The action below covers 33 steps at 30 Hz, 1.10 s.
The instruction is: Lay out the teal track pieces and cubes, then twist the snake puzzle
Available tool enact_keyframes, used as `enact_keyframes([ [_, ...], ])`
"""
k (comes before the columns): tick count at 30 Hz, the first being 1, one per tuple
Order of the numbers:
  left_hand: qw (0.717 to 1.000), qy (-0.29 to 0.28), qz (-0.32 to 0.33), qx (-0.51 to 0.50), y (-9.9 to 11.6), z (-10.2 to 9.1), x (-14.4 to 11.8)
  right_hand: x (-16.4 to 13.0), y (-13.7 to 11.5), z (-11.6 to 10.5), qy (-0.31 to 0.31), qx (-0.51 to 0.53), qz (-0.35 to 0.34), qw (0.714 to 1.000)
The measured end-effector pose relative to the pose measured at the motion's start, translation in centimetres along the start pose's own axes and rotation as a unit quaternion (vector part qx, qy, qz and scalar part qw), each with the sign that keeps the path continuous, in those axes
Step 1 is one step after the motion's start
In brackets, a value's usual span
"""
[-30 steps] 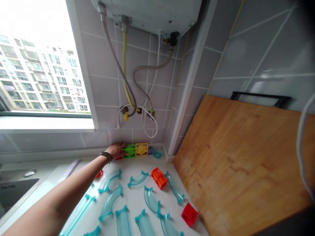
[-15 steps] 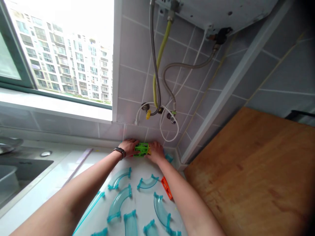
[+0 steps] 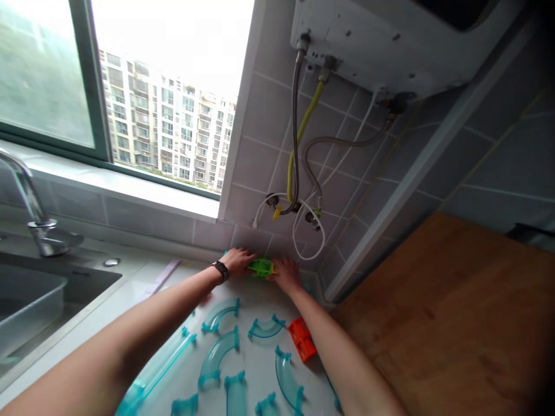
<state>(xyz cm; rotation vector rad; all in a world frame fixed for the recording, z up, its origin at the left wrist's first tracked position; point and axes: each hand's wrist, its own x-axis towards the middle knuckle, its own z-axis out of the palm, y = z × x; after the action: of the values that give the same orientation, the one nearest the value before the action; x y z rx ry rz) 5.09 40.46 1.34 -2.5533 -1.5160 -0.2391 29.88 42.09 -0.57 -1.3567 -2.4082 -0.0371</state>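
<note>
A bright green plastic piece with an openwork frame (image 3: pixel 261 267) sits at the back of the white counter, near the tiled wall. My left hand (image 3: pixel 237 261), with a dark band on its wrist, grips its left end. At the opposite end, beside a small yellow part, my right hand (image 3: pixel 287 274) has its fingers closed round the piece. Some fingertips are hidden. In front of my hands lie clear teal curved track pieces (image 3: pixel 219 355), (image 3: pixel 266 327) and a straight one (image 3: pixel 235 396). An orange openwork block (image 3: pixel 302 339) rests beside my right forearm.
To the left are a sink with a translucent tub (image 3: pixel 34 306) and a faucet (image 3: pixel 41 222). Hoses (image 3: pixel 297 133) and a looped white cable hang from a wall-mounted heater (image 3: pixel 381 46). A wooden board (image 3: pixel 416 312) stands at the right.
The camera view has swung left, bringing the faucet into sight. Both hands stay on the green piece, and more of the orange block shows beside my right forearm.
</note>
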Motion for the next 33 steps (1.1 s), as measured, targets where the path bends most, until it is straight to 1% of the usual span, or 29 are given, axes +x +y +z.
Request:
enact_keyframes([
  [4, 0.999, 0.028, 0.017, 0.003, 1.5, -3.1, -2.4, -2.2, -0.2, -2.1, 0.020, 0.053, -0.024, 0.998],
  [6, 0.999, 0.034, 0.024, -0.001, 2.6, -4.9, -3.9, -3.5, -0.5, -3.4, 0.019, 0.085, -0.042, 0.995],
  [9, 0.999, 0.029, 0.033, -0.016, 4.4, -7.6, -6.7, -5.7, -1.4, -6.1, -0.004, 0.134, -0.076, 0.988],
  [12, 0.999, 0.016, 0.028, -0.033, 6.6, -9.9, -10.4, -8.8, -3.1, -9.2, -0.039, 0.172, -0.103, 0.979],
  [14, 0.998, -0.005, 0.019, -0.054, 8.3, -11.2, -13.3, -11.6, -4.6, -11.1, -0.065, 0.190, -0.110, 0.973],
  [17, 0.987, -0.080, -0.003, -0.140, 10.7, -12.6, -17.2, -16.0, -6.8, -13.2, -0.116, 0.232, -0.092, 0.961],
  [19, 0.970, -0.139, -0.015, -0.199, 11.8, -13.1, -18.8, -18.0, -7.6, -13.9, -0.171, 0.276, -0.081, 0.942],
  [21, 0.942, -0.217, -0.018, -0.256, 12.1, -12.9, -19.1, -18.8, -7.6, -13.6, -0.250, 0.323, -0.078, 0.910],
  [23, 0.903, -0.300, -0.010, -0.306, 11.9, -11.9, -18.6, -18.4, -6.9, -12.4, -0.337, 0.357, -0.074, 0.868],
  [24, 0.885, -0.333, -0.003, -0.324, 11.7, -11.1, -18.1, -17.9, -6.4, -11.6, -0.368, 0.365, -0.072, 0.852],
  [25, 0.877, -0.351, -0.001, -0.329, 11.5, -10.2, -17.6, -17.3, -5.8, -10.6, -0.385, 0.369, -0.070, 0.843],
  [26, 0.875, -0.357, -0.002, -0.326, 11.2, -9.3, -17.0, -16.7, -5.4, -9.6, -0.393, 0.369, -0.065, 0.840],
  [27, 0.879, -0.354, -0.006, -0.320, 11.0, -8.4, -16.6, -16.1, -5.0, -8.7, -0.390, 0.366, -0.057, 0.843],
  [29, 0.892, -0.333, -0.018, -0.304, 10.7, -6.8, -15.9, -15.1, -4.5, -7.2, -0.362, 0.354, -0.038, 0.861],
  [31, 0.905, -0.311, -0.028, -0.290, 10.3, -5.7, -15.5, -14.8, -4.2, -6.4, -0.310, 0.333, -0.019, 0.890],
  [33, 0.918, -0.284, -0.033, -0.274, 10.0, -5.2, -15.6, -15.3, -3.7, -6.6, -0.241, 0.305, -0.002, 0.921],
])
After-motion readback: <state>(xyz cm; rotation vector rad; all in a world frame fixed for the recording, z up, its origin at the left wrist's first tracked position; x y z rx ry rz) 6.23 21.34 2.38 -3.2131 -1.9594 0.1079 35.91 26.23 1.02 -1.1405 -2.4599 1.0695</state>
